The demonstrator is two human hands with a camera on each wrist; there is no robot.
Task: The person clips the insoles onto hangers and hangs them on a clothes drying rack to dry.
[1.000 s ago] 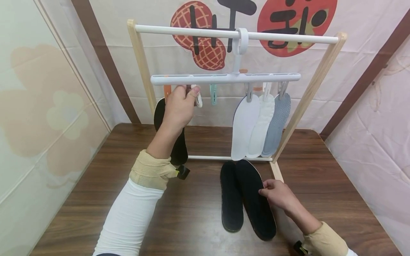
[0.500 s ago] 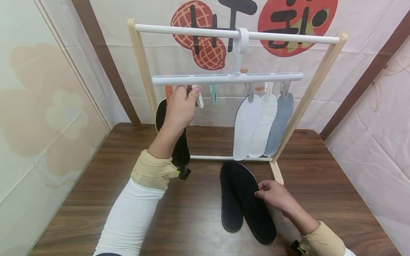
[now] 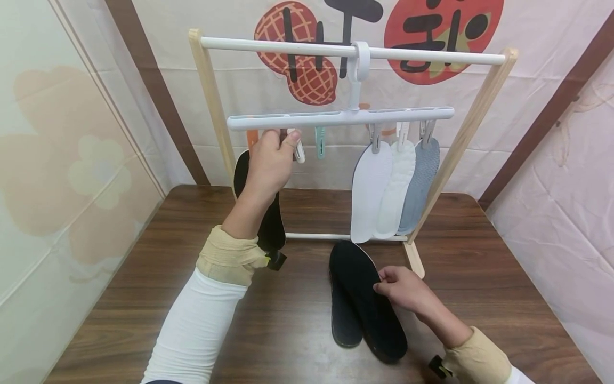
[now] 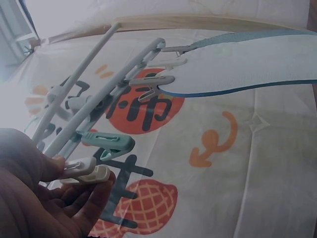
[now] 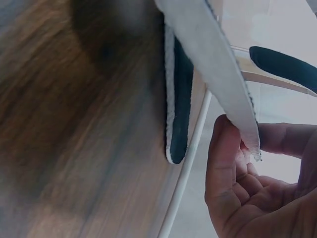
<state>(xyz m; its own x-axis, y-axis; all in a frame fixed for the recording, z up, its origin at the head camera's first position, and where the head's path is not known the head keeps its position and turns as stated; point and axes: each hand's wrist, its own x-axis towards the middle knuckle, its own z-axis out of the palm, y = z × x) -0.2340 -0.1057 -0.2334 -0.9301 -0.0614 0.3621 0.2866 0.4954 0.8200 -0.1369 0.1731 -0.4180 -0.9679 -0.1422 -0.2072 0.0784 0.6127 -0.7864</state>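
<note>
My left hand [image 3: 271, 160] pinches a white clip [image 4: 81, 170] on the white hanger [image 3: 288, 120] between thumb and fingers. Beside it hang a mint-green clip [image 3: 320, 143] holding nothing and an orange clip [image 3: 252, 138]. A black insole [image 3: 271, 224] hangs at that end, partly behind my left wrist. Low at the right, my right hand [image 3: 403, 288] pinches the edge of another black insole [image 3: 371, 304]. Its pale underside [image 5: 213, 59] shows in the right wrist view, lifted off the wood. Under and left of it, one more black insole [image 3: 344, 320] lies on the table.
A rack [image 3: 278, 47] with wooden legs carries the hanger over the wooden table [image 3: 201, 320]. Clipped at the hanger's right are a white insole [image 3: 369, 197], a second white insole [image 3: 395, 197] and a grey one [image 3: 418, 186]. A printed cloth [image 3: 172, 64] stands behind.
The right hand has moved left with the insole it pinches, which now overlaps the lying insole more. The left hand keeps its hold on the white clip and has barely shifted.
</note>
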